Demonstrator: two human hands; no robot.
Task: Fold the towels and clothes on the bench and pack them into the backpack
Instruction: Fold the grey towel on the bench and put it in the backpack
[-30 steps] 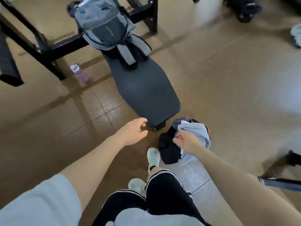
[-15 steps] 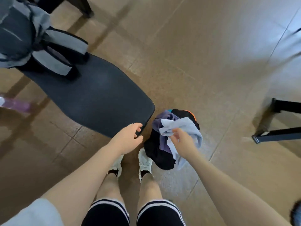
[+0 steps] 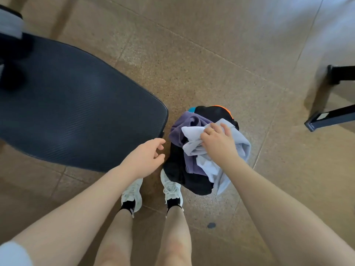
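One black padded table fills the left side, its rounded end stopping just beside one heap of clothes on the speckled floor, with bare floor beyond. The right hand grips a pale lavender garment atop the heap; the left hand hovers loosely curled, holding nothing. No legible writing.

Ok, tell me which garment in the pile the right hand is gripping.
The pale grey one on top; the right hand grips it. The purple and black ones lie beneath.
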